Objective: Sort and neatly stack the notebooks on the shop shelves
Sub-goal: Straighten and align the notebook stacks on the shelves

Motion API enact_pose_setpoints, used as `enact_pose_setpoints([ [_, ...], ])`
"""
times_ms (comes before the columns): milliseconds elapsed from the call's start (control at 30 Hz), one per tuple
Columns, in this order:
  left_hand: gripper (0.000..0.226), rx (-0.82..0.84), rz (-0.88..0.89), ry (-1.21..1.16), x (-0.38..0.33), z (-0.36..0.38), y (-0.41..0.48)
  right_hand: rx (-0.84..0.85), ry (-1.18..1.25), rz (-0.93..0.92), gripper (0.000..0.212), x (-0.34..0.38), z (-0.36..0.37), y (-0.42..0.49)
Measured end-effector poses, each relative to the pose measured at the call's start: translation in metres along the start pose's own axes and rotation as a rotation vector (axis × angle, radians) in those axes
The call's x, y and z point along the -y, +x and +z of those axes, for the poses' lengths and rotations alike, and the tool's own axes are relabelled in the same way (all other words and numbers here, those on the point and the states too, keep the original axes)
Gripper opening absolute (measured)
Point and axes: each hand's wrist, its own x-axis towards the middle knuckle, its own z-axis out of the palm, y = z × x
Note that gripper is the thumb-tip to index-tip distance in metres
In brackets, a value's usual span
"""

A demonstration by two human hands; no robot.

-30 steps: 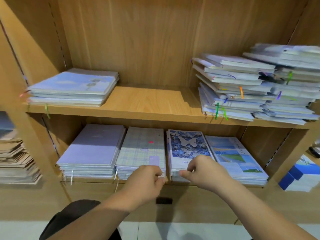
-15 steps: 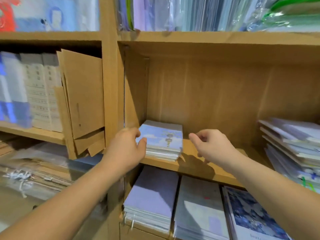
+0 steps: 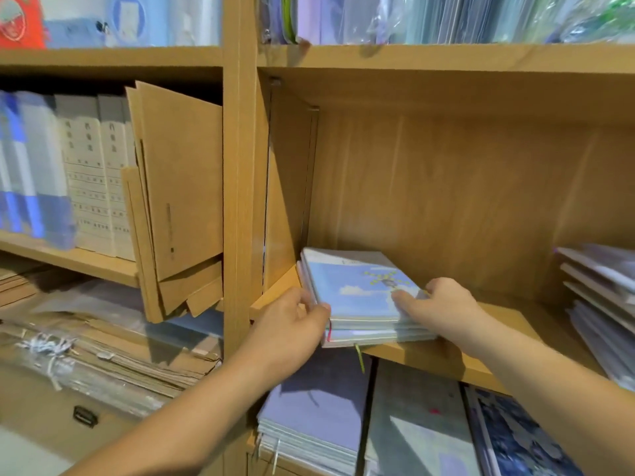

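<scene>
Middle shelf [image 3: 481, 359], left compartment. The notebook stack [image 3: 357, 293], its top cover printed with blue sky and cloud, lies at the left end of the board, near the side wall [image 3: 288, 201] but turned slightly askew. Its front edge sits at the lip, and a yellow ribbon [image 3: 360, 359] dangles over it.

Left hand [image 3: 292, 324]: curled round the stack's near left corner, thumb against the front edge. Right hand [image 3: 443, 304]: thumb flat on the cover, fingers wrapped over the right edge. Both hands are gripping the stack, one on each side.

Reading of the hold: bracketing the stack from both sides keeps the loose covers from sliding apart. It also lets the person square the edges or lift the whole stack as one block. Which of the two is intended cannot be told.

A loose pile [image 3: 598, 304] at the right end of the same shelf is fanned and uneven, so it probably still needs sorting. The lilac stack [image 3: 323, 407] on the shelf below looks tidy.

Risk: the stack's overhang at the lip means a careless pull could spill the lower notebooks.
</scene>
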Motion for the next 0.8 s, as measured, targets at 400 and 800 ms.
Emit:
enact_pose_setpoints([
  [400,0.036,0.305,0.018,0.296,-0.011,-0.013,0.041,0.485,0.010,-0.009,0.050,-0.010,-0.027,0.006],
  [800,0.042,0.401,-0.209,0.229,-0.030,-0.015,0.062,0.506,0.067,0.057,0.043,-0.007,-0.019,0.043],
])
